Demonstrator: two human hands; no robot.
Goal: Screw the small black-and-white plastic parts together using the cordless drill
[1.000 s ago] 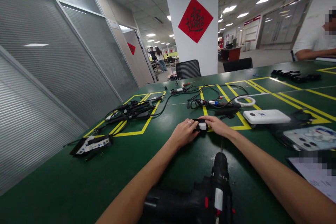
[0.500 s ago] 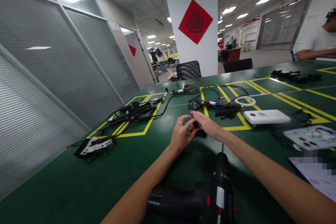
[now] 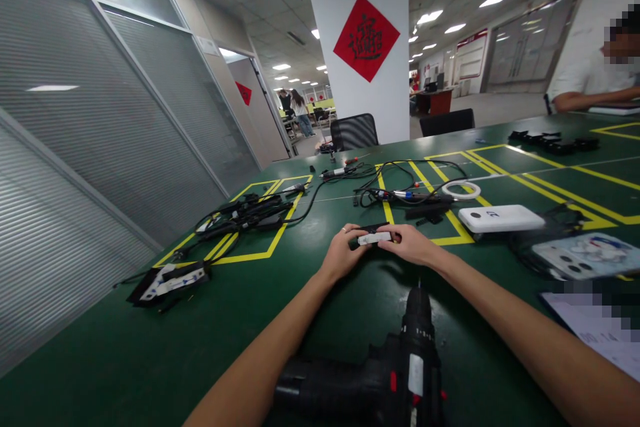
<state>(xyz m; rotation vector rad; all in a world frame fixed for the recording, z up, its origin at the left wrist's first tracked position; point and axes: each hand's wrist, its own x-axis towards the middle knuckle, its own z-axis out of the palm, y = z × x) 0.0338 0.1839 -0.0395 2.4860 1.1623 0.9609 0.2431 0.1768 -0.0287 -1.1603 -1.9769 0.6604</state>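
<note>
My left hand [image 3: 341, 255] and my right hand [image 3: 411, 244] meet over the green table [image 3: 150, 347]. Together they pinch a small black part with a white strip [image 3: 373, 236], one hand at each end. The fingers of both hands are closed on it. A black cordless drill [image 3: 390, 373] lies on the table just in front of me, between my forearms, its bit pointing toward the hands.
A white box [image 3: 500, 218] and a white ring [image 3: 463, 190] lie to the right. Tangled black cables [image 3: 250, 212] and black-and-white parts [image 3: 167, 280] lie to the left. A phone-like device [image 3: 583, 255] and papers [image 3: 595, 330] sit at right. A person [image 3: 595, 77] sits far right.
The hands lifted apart from the part half a second ago, fingers spread. Now they grip it again, turned so its white strip lies lengthwise between them.
</note>
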